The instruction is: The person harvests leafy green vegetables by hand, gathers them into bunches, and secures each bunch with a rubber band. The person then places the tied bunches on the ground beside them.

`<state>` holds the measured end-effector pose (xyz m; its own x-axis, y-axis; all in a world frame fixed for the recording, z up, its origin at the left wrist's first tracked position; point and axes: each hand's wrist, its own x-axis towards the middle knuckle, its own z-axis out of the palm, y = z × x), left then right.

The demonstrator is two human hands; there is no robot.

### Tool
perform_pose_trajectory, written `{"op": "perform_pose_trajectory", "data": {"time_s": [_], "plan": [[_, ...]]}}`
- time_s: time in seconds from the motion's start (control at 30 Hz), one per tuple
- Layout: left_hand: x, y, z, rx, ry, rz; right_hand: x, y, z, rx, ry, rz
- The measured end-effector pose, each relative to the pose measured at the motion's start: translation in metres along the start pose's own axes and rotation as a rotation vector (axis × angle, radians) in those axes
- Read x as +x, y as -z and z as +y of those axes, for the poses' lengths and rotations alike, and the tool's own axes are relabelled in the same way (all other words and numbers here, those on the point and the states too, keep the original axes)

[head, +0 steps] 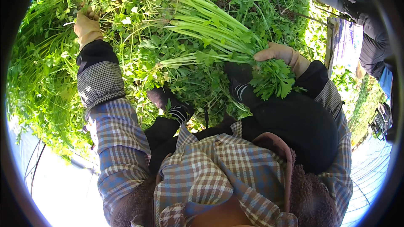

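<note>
My right hand (281, 56), at the right of the head view, is closed around the leafy end of a thick bunch of celery (217, 26). The pale green stalks point to the upper left, with their root ends near the top middle. A few stalks lie a little apart on the lower side of the bunch. My left hand (87, 26) is at the upper left, low among green plants, with its fingers curled near thin stems. Whether it grips any of them cannot be told. Both hands look covered by pale, tan gloves.
Dense celery plants (41, 66) stand along the left. Loose leaves and stems cover the ground around my dark shoes (170, 102). At the right are a board-like object with a purple-and-white surface (345, 42) and another person's dark-clothed leg (374, 37). A thin rod lies near the top right.
</note>
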<state>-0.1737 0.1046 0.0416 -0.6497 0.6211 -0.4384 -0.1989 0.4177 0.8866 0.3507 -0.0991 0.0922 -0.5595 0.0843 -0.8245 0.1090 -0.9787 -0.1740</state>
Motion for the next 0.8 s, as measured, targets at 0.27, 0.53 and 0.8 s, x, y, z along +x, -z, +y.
{"op": "perform_pose_trajectory", "data": {"time_s": [0.27, 0.53, 0.8], "plan": [[-0.174, -0.034, -0.063, 1.001, -0.36, -1.088, -0.006, -0.011, -0.009, -0.038, 0.014, 0.03], [-0.287, -0.068, -0.116, 0.47, -0.421, -1.131, -0.002, -0.01, -0.007, -0.054, 0.085, 0.026], [-0.114, 0.003, -0.059, -0.28, 0.109, -0.399, -0.007, -0.009, -0.006, -0.102, 0.172, -0.118]]}}
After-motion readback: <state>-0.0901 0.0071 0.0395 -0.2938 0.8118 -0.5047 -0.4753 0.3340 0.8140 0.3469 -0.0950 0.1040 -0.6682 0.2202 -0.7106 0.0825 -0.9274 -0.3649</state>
